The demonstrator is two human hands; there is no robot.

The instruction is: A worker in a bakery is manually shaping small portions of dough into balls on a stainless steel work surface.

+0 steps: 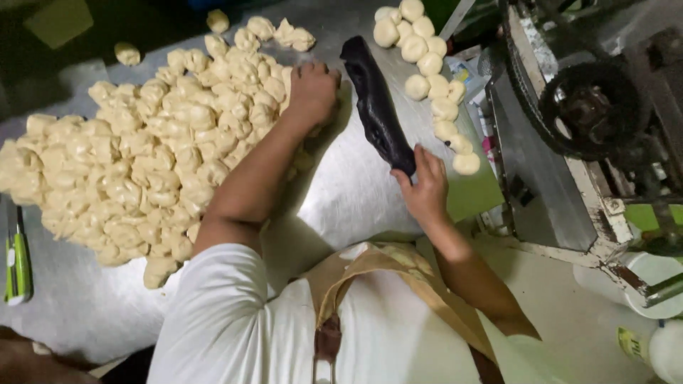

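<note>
My left hand [311, 91] rests closed on the right edge of a big heap of pale dough pieces [142, 156] spread over the steel table [356, 192]. My right hand [425, 188] grips the near end of a long black roll of dough [373, 103] that lies diagonally on the table. Beyond it, a row of smooth round dough balls [430, 67] runs along the table's right edge. I wear a white shirt and a tan apron.
A metal machine with a dark wheel [590, 107] stands right of the table. A green-handled tool [18, 267] lies at the left edge. A stray dough lump [126, 52] sits at the back left. White containers [654, 284] stand on the floor at right.
</note>
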